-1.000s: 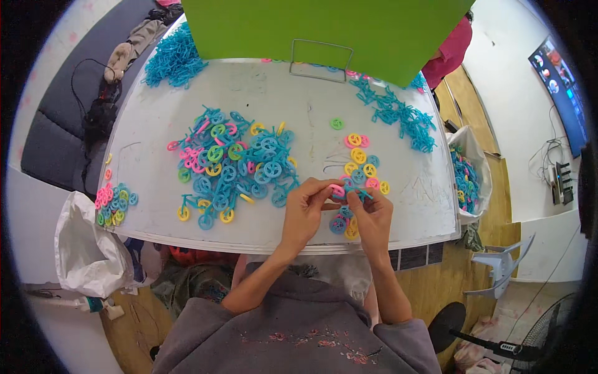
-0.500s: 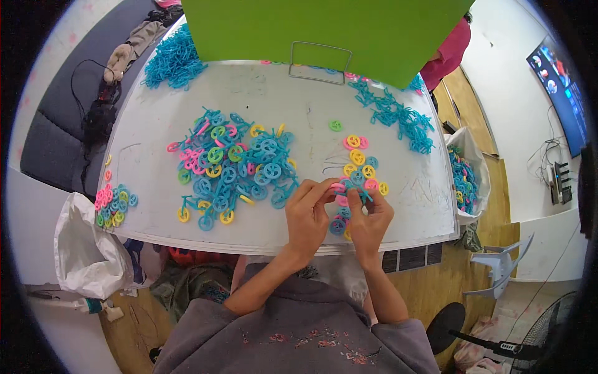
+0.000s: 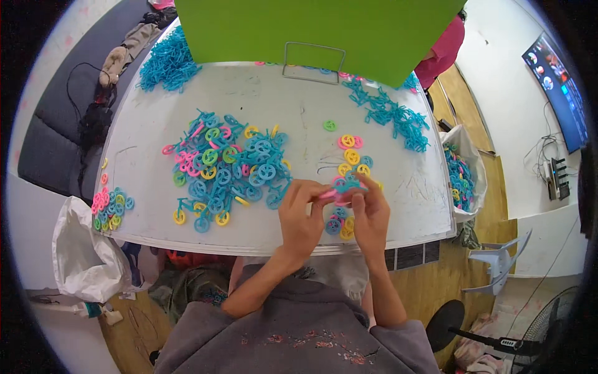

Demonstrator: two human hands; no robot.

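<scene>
Close to the table's front edge, my left hand [image 3: 301, 215] pinches a pink plastic wheel [image 3: 329, 195]. My right hand [image 3: 370, 218] has its fingers closed on a small teal plastic toy bicycle frame [image 3: 356, 188] that meets the wheel; fingers partly hide where the two touch. Under and around my hands lies a strip of loose wheels, with yellow wheels [image 3: 352, 156] on the far side and blue wheels [image 3: 332, 226] on the near side. Left of my hands sits a large pile of toy bicycles [image 3: 230, 165] with teal frames and coloured wheels.
Loose teal frames [image 3: 398, 118] lie at the right, and a heap of teal frames [image 3: 167, 65] at the far left. A green board [image 3: 311, 31] stands across the back. White bags [image 3: 87, 262] hang at the table's left; another person's red sleeve [image 3: 443, 53] shows behind.
My two hands have come slightly closer together, and the right fingers now reach over the parts. The view has shifted a little, so the table appears slightly further left.
</scene>
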